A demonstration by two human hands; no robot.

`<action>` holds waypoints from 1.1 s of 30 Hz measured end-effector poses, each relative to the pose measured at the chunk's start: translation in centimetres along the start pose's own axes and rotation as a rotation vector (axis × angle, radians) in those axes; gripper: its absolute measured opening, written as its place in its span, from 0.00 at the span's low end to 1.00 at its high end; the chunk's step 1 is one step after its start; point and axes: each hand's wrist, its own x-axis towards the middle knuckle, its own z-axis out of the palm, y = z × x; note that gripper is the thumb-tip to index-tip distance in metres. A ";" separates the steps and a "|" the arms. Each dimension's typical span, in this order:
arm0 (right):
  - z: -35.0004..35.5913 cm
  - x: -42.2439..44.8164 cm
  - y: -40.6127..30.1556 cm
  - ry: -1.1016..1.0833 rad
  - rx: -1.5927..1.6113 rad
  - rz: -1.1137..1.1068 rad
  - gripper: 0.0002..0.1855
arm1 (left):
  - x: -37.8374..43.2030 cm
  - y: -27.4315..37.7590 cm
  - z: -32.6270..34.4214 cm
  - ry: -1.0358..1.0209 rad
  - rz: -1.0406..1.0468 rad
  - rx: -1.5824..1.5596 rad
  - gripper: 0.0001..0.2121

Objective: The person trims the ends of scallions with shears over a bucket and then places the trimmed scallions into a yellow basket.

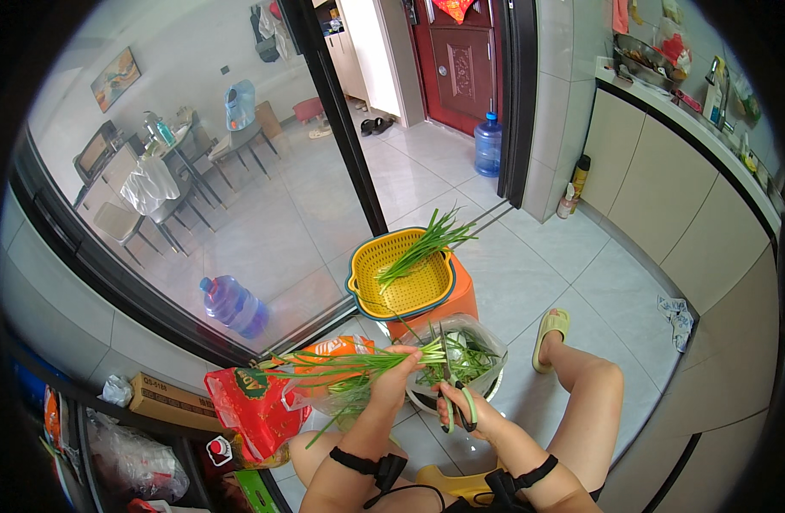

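Observation:
My left hand (396,374) grips a bunch of long green chives (347,364), their pale ends pointing right over a bin. Scissors (455,397) with green and black handles are in my right hand (472,417), the blades beside the pale ends. Below the blades, a bin lined with a clear plastic bag (492,343) holds green trimmings. Beyond it, a yellow colander (399,247) in a dark-rimmed basin rests on an orange stool (464,295), with more chives (424,247) lying in it.
A red plastic bag (258,410) and an orange bag (338,349) lie at the left, near a cardboard box (171,401). A glass partition with a black frame (347,128) stands ahead. Kitchen cabinets (662,186) curve along the right. Water jugs (489,144) stand further off.

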 end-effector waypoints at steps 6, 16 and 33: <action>-0.2 0.2 0.5 -0.012 0.033 -0.020 0.17 | 0.1 0.0 -0.1 0.003 -0.055 -0.006 0.05; 0.9 0.7 1.6 0.099 0.058 -0.080 0.17 | -0.8 -0.5 1.1 0.076 -0.081 -0.115 0.04; -1.2 0.5 0.6 -0.003 -0.019 -0.030 0.26 | -0.2 1.0 -0.4 -0.022 -0.118 -0.112 0.04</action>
